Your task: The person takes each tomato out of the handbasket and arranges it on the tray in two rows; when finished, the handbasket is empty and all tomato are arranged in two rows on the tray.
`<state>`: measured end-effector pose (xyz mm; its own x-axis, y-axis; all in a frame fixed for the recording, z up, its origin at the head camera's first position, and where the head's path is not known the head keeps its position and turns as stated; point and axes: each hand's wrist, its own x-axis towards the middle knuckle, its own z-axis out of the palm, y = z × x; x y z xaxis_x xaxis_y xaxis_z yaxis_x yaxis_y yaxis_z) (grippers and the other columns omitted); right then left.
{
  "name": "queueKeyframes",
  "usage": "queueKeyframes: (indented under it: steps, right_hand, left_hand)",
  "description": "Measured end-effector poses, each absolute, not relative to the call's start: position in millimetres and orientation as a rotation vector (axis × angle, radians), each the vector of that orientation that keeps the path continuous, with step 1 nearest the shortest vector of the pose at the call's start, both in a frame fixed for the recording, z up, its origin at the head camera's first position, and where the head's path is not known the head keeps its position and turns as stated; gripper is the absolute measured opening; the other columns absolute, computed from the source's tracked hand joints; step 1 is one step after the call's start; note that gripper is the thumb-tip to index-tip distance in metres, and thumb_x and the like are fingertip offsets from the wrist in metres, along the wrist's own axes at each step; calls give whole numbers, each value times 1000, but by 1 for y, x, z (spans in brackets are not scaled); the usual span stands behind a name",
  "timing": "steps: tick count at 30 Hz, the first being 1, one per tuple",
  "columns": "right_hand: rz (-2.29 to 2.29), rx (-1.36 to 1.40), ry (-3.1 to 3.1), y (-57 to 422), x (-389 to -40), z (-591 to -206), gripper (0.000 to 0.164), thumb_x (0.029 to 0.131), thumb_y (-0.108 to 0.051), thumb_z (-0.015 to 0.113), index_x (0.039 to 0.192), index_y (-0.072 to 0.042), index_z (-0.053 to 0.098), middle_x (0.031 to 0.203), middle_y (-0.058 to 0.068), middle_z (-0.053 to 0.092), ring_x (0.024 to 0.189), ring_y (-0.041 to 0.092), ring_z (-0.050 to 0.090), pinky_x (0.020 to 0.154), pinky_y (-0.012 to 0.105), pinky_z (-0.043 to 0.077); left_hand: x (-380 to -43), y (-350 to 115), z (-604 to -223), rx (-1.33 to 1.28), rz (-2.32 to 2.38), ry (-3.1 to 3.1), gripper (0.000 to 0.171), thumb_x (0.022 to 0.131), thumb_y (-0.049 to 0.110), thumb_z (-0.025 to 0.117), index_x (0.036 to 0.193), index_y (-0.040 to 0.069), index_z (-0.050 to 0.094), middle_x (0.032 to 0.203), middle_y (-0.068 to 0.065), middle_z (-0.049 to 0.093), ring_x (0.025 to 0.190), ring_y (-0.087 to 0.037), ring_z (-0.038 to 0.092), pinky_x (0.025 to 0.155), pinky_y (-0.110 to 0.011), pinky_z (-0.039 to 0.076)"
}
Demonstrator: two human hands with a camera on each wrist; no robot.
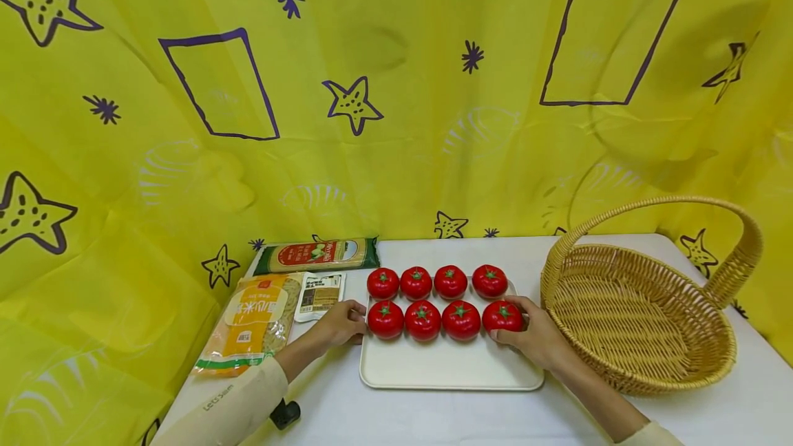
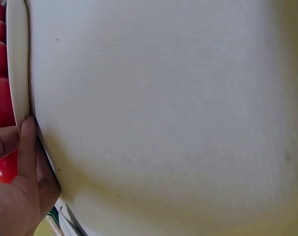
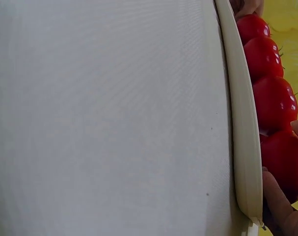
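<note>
Two rows of red tomatoes stand stem-up on a cream rectangular tray (image 1: 452, 368). My right hand (image 1: 537, 337) grips the right-end tomato (image 1: 502, 316) of the front row, thumb on its near side and fingers behind. In the right wrist view, that tomato (image 3: 282, 160) sits between thumb and fingers, just inside the tray's wall (image 3: 244, 113). At the tray's left edge, my left hand (image 1: 342, 324) holds the rim beside the left-end front tomato (image 1: 385, 320). One finger lies against the rim's outer side in the left wrist view, another digit reaching over toward the tomatoes.
A wicker basket (image 1: 619, 315) with a tall handle stands right of the tray. On the left lie a yellow-orange bag of grain (image 1: 250, 325), a small white packet (image 1: 319, 296) and a green-ended noodle pack (image 1: 319, 255). A yellow patterned curtain (image 1: 409, 171) hangs behind the table.
</note>
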<state>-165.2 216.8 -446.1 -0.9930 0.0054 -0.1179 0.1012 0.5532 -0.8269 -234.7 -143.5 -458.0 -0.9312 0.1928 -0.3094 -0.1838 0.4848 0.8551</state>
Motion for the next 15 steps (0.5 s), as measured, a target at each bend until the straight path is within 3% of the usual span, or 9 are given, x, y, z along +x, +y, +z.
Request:
queueKeyframes:
  steps: [6,10,13,15]
  right_hand:
    - [-1431,102,2675,216,-164,-446,82,82,-23,83,146,3,40,142,32,46,125,49,51,103,58,49]
    - [-1497,117,2623,216,-163,-446,83,81,-18,83,147,4,38,141,35,45,114,43,58,84,43,61]
    - [-1547,124,2582,216,-163,-445,85,80,-14,83,148,4,35,143,36,42,110,39,59,69,32,61]
    - [-1547,118,2580,217,-162,-445,87,79,-13,83,149,4,34,144,37,40,111,40,58,67,30,61]
  left_hand:
    - [-234,-143,-458,-4,1433,2365,29,85,-5,64,113,-7,57,87,-11,58,69,-16,59,66,-31,63]
    - [-233,-143,-458,3,1436,2368,29,85,-6,65,113,-7,57,87,-11,58,70,-17,59,66,-32,63]
    - [-233,-143,-458,6,1439,2368,30,85,-6,65,113,-7,57,87,-11,58,70,-17,60,66,-32,63]
    - [-233,-143,-459,10,1440,2371,29,85,-6,65,113,-7,57,87,-11,58,70,-17,60,66,-32,63]
